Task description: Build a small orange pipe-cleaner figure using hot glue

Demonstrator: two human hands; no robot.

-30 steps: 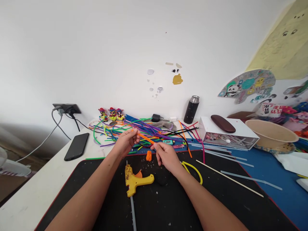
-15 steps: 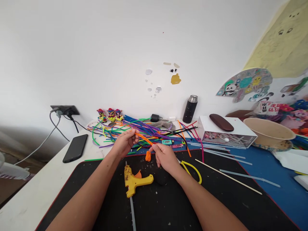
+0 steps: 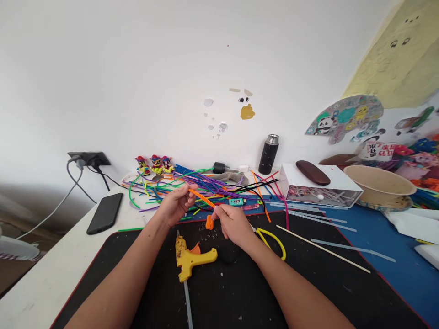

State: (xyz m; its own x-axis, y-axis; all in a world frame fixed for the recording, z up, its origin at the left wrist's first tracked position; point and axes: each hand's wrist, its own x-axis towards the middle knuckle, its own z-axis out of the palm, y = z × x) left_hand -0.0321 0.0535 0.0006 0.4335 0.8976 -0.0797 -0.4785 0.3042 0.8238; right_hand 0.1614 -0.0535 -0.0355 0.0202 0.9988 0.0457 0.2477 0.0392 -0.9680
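Observation:
Between my hands an orange pipe cleaner (image 3: 202,197) is stretched, slanting down to the right. My left hand (image 3: 176,202) pinches its upper end between thumb and fingers. The lower end is in the closed fingers of my right hand (image 3: 234,222). Just left of my right hand, a small orange bundle (image 3: 209,222) lies on the black mat (image 3: 164,301). Below the hands rests a yellow hot glue gun (image 3: 192,259) with a clear glue stick in its back. Yellow-handled scissors (image 3: 274,242) lie partly hidden behind my right wrist.
Loose coloured pipe cleaners (image 3: 202,180) pile up along the wall, beside small figurines (image 3: 156,164). A phone (image 3: 105,213) lies at left. A black flask (image 3: 269,155), a white box (image 3: 286,180) and a beige bowl (image 3: 379,180) stand at right. Clear glue sticks and a wooden stick (image 3: 322,249) lie nearby.
The view has shifted slightly. My left hand's fingers have loosened a little around the orange pipe cleaner; both hands stay in nearly the same place and still hold it.

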